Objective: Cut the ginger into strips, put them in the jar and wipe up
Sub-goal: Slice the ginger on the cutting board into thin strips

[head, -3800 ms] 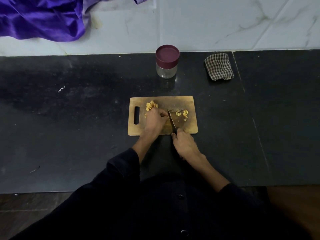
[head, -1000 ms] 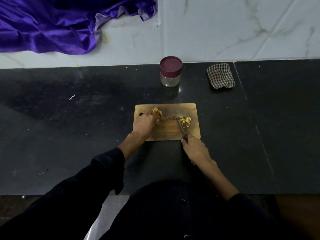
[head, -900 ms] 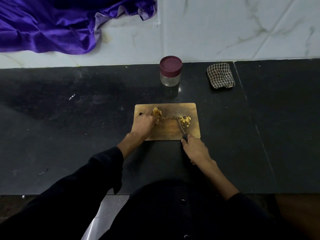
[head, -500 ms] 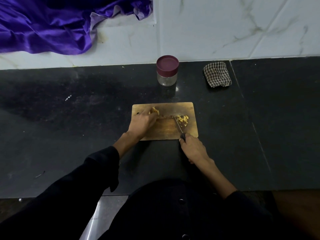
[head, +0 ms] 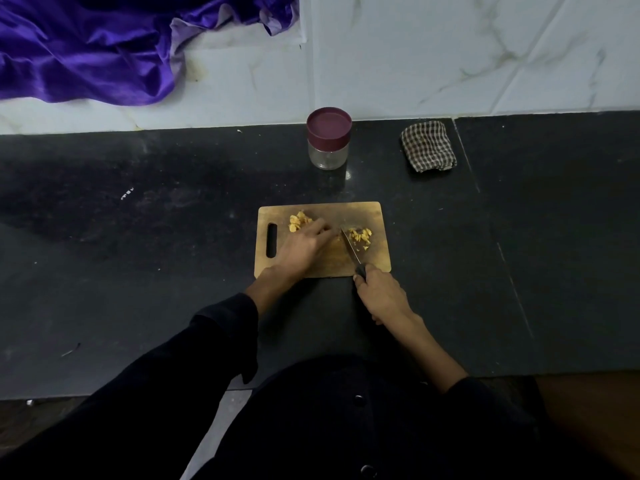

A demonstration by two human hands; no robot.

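Observation:
A wooden cutting board [head: 375, 265] lies on the black counter. A heap of yellow ginger slices [head: 298, 221] sits at its upper left, and a smaller pile of cut ginger strips [head: 360, 235] lies at its right. My left hand [head: 304, 245] rests on the board with its fingertips pinching a ginger piece beside the blade. My right hand [head: 381, 294] grips the dark handle of a knife [head: 350, 245], whose blade points up the board between the two piles. A clear jar [head: 329, 138] with a maroon lid stands behind the board. A checked cloth [head: 428, 146] lies to the jar's right.
Purple satin fabric [head: 86, 46] hangs over the white marble wall at upper left. The black counter [head: 138, 237] stretches wide on both sides, with a seam [head: 498, 244] running down its right part. Small specks lie on the counter at left.
My left hand has shifted right from the slice heap toward the blade, uncovering the board's handle slot. The knife stays between the two piles. The view has shifted slightly.

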